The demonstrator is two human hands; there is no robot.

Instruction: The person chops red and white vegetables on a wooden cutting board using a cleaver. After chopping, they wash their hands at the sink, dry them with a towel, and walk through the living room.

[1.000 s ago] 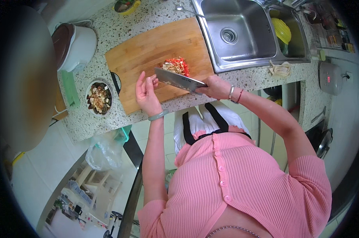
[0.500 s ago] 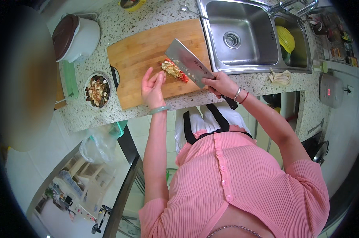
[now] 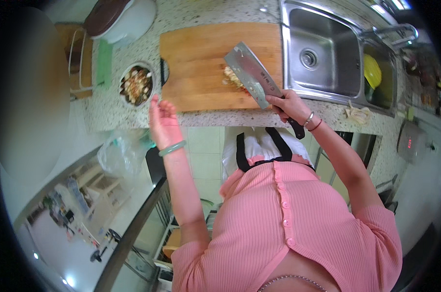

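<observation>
My right hand [image 3: 287, 106] grips the dark handle of a broad kitchen cleaver [image 3: 252, 74]. Bits of food cling to its tilted blade, which hangs over the wooden cutting board [image 3: 196, 61]. Partly behind the blade lies a small heap of chopped pale and red pieces [image 3: 232, 77]. My left hand [image 3: 165, 119], palm up with loosely curled fingers and nothing visible in it, is at the counter's front edge. Its fingertips are close to a round bowl [image 3: 153, 83] filled with dark chunks, white pieces and a brownish seasoning.
A steel double sink [image 3: 322, 90] adjoins the board on the right, with a yellow basket [image 3: 372, 71] in its smaller basin. A crumpled cloth [image 3: 358, 114] lies on the sink's front edge. At the back left stands a white appliance with a brown lid [image 3: 106, 17].
My left hand has moved left, from beside the chopped heap to near the bowl. The cleaver stays in my right hand, now covering more of the heap. The view has shifted.
</observation>
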